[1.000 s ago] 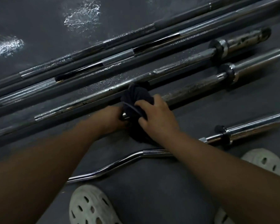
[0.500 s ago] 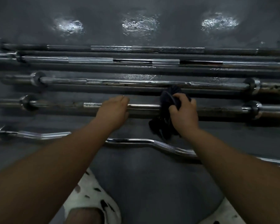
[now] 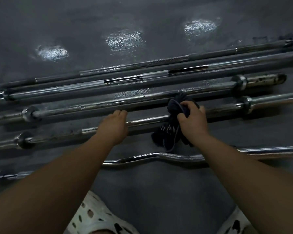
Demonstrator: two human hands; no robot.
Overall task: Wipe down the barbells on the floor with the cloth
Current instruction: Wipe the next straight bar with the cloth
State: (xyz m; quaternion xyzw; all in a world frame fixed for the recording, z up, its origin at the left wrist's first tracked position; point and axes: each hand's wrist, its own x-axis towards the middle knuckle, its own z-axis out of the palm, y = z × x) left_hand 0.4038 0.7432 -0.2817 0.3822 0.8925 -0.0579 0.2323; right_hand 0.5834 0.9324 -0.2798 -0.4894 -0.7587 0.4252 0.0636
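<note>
Right hand [image 3: 193,123] grips cloth [image 3: 173,105] on bar [image 3: 150,119], mid-frame; left hand [image 3: 113,126] curls over shaft. Cloth soft; bar likely heavy, may roll.

glossy chrome barbells [image 3: 147,119], dark cloth [image 3: 173,114]

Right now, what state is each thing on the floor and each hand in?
Cloth: bunched over the nearest straight barbell.
Right hand: grips the cloth.
Left hand: fingers curled over that barbell.
Curl bar: flat on the floor, no hand on it.
Farther barbells: flat, side by side, no hand on them.
</note>
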